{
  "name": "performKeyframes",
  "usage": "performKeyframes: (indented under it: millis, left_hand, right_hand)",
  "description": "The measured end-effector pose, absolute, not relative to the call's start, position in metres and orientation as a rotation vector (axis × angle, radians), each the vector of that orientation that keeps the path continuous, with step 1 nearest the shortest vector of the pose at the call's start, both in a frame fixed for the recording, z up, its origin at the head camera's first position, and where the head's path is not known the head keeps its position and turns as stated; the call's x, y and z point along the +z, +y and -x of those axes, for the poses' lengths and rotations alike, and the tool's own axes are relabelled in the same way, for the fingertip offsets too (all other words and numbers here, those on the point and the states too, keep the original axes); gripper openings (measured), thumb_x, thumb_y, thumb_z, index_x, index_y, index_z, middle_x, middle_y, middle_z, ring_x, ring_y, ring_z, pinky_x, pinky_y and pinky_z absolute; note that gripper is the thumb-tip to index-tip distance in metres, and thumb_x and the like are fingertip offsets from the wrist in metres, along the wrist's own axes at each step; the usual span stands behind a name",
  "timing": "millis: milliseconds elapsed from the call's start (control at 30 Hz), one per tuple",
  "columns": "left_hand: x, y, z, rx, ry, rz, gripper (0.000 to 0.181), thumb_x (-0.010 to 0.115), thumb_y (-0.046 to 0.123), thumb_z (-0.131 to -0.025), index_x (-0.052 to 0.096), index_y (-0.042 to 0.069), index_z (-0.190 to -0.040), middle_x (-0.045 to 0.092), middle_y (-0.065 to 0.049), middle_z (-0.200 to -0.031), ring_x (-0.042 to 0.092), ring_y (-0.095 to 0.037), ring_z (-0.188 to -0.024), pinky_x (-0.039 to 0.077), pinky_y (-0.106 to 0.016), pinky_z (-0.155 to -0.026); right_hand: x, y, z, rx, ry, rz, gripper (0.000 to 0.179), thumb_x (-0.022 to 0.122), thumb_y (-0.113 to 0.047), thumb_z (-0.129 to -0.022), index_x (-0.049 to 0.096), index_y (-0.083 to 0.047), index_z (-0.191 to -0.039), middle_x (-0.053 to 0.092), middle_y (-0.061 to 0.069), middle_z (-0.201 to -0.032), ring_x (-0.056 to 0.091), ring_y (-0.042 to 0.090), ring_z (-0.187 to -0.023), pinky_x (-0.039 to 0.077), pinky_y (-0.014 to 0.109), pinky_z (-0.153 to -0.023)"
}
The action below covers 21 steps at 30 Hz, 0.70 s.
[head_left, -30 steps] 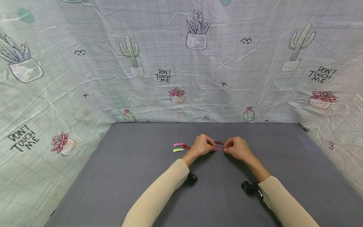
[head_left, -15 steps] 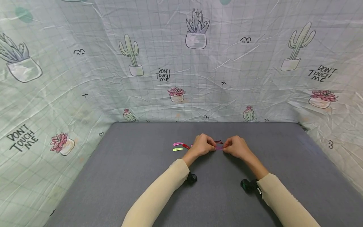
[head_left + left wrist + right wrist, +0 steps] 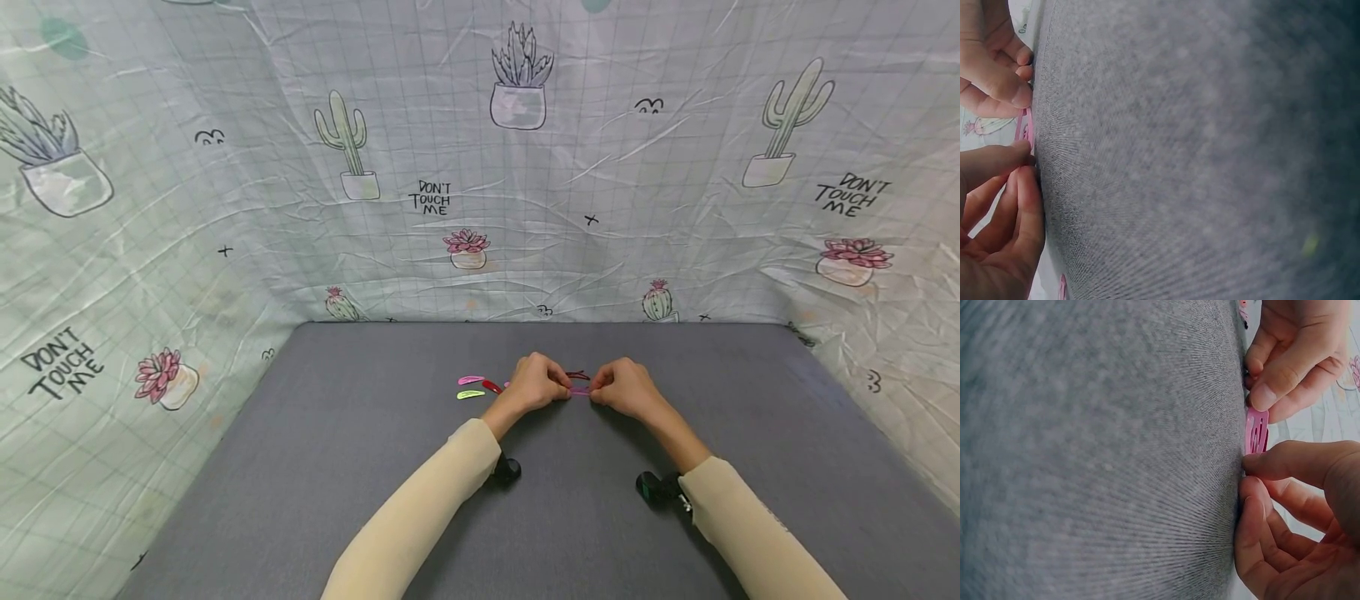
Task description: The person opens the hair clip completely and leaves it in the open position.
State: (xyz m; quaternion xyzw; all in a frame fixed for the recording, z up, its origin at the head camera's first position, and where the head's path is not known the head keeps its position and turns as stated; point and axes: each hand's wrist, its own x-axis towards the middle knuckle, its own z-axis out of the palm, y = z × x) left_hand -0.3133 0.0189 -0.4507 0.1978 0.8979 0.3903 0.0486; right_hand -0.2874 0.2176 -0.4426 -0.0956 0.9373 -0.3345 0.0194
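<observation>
A pink snap hair clip (image 3: 1256,431) with slots along its body is stretched between my two hands, low over the grey table. My left hand (image 3: 534,385) pinches its left end between thumb and fingers. The opposite end is pinched by my right hand (image 3: 627,390), with the fingertips close to the table. Only the clip's middle shows in the gap between the hands; both ends are covered by fingertips. In the left wrist view the left hand (image 3: 1000,219) is the lower one, and the same clip (image 3: 1027,130) appears edge-on.
Left of my left hand lie a pink clip (image 3: 471,380), a yellow-green clip (image 3: 471,394) and a red clip (image 3: 492,387). Dark red clips (image 3: 577,375) lie just beyond the hands. A printed cactus cloth (image 3: 525,183) hangs along the table's far edge.
My right forearm has shifted very slightly to the left and away from me. Both hands keep their pinch on the pink hair clip, and the other clips stay in place.
</observation>
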Motion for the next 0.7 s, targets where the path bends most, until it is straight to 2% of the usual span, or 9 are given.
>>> performKeyframes:
  millis: [133, 400, 600, 700]
  left_hand:
    - [-0.449, 0.018, 0.312, 1.2, 2.719, -0.603, 0.005, 0.086, 0.013, -0.081, 0.084, 0.011, -0.086, 0.08, 0.0, -0.083, 0.061, -0.006, -0.075, 0.048, -0.02, -0.066]
    - [-0.437, 0.004, 0.313, 1.361, 2.606, -0.558, 0.014, 0.087, 0.01, -0.081, 0.084, 0.005, -0.093, 0.08, -0.006, -0.088, 0.061, -0.005, -0.066, 0.048, -0.019, -0.057]
    - [-0.425, -0.018, 0.316, 1.413, 2.614, -0.556, 0.016, 0.084, 0.011, -0.085, 0.083, 0.005, -0.099, 0.081, -0.007, -0.095, 0.066, -0.009, -0.075, 0.051, -0.022, -0.063]
    - [-0.423, -0.032, 0.319, 1.412, 2.619, -0.561, 0.017, 0.083, 0.012, -0.086, 0.082, 0.004, -0.101, 0.08, -0.008, -0.097, 0.067, -0.009, -0.077, 0.052, -0.022, -0.065]
  right_hand:
    - [-0.442, 0.217, 0.287, -1.039, 2.913, 0.296, 0.004, 0.078, -0.007, -0.081, 0.08, -0.004, -0.081, 0.075, 0.003, -0.073, 0.058, 0.011, -0.063, 0.046, 0.029, -0.059]
    - [-0.437, 0.216, 0.284, -1.075, 2.948, 0.32, 0.007, 0.079, -0.007, -0.082, 0.079, -0.002, -0.086, 0.076, 0.008, -0.076, 0.063, 0.011, -0.062, 0.05, 0.029, -0.057]
    - [-0.427, 0.208, 0.284, -1.108, 3.027, 0.356, 0.014, 0.077, -0.013, -0.086, 0.079, -0.002, -0.094, 0.077, 0.009, -0.083, 0.067, 0.015, -0.071, 0.052, 0.032, -0.064]
    - [-0.423, 0.199, 0.284, -1.112, 3.019, 0.364, 0.013, 0.076, -0.013, -0.087, 0.08, -0.002, -0.095, 0.078, 0.009, -0.083, 0.067, 0.014, -0.07, 0.052, 0.032, -0.063]
